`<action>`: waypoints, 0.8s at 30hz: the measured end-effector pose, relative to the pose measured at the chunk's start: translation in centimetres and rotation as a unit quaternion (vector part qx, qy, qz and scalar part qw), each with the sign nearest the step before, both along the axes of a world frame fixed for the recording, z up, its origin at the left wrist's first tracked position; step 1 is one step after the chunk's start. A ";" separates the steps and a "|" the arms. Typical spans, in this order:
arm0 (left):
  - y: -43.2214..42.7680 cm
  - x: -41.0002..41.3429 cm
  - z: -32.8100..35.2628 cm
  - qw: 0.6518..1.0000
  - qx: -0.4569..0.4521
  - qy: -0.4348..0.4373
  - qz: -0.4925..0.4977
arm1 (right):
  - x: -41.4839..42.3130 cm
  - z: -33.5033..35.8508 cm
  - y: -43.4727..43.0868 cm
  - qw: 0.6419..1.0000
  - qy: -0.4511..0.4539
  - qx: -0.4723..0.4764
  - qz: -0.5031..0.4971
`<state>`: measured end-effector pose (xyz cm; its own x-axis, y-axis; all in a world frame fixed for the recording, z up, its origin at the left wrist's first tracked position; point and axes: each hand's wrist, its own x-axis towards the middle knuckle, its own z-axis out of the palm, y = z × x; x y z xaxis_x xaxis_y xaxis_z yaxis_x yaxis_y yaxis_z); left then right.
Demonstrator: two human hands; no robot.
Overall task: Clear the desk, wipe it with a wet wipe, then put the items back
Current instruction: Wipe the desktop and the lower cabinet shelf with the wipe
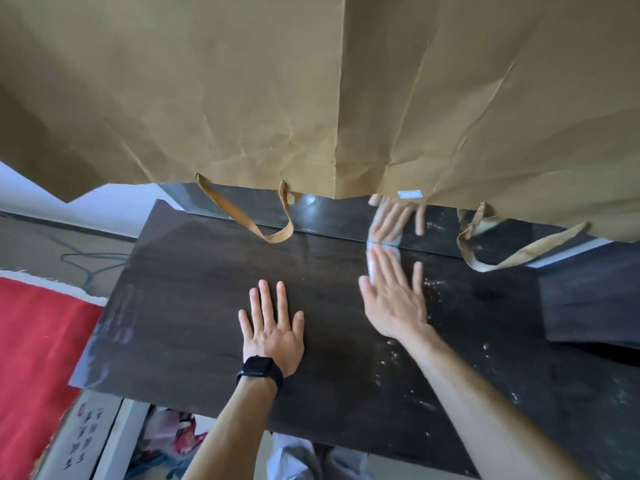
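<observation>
Left hand (273, 327) flat, right hand (394, 299) (pressing wipe (370, 268))

Two hands are in view: one left hand (272, 327) and one right hand (394, 299). There is one dark desk (194, 306), one wet wipe (370, 265) and one black watch (259, 370). Brown paper (242, 98) fills the top; whether it makes one bag or two cannot be told. Two tan handles hang from it, a first handle (277, 237) and a second handle (512, 256), and it bears one white label (408, 194). Off the desk there is one red cloth (34, 341) and one thin cable (90, 265)
</observation>
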<state>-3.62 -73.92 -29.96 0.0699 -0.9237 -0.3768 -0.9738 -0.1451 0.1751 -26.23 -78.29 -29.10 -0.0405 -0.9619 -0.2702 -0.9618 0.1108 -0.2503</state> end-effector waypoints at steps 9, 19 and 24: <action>0.2 -0.2 -0.1 1.000 -0.028 -0.009 -0.002 | -1.8 -0.3 2.7 0.990 0.024 -0.009 -0.137; -0.1 -1.5 0.3 1.000 -0.009 0.001 -0.015 | -10.9 -0.5 4.5 0.977 0.008 0.022 -0.211; 0.2 -1.3 0.0 0.999 -0.030 0.011 -0.015 | -12.7 -0.1 5.2 0.933 0.014 0.003 -0.358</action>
<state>-4.89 -73.76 -29.94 0.0341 -0.9460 -0.3224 -0.9734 -0.1045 0.2037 -38.89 -73.13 -29.23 -0.6802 -0.6836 -0.2646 -0.6459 0.7297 -0.2244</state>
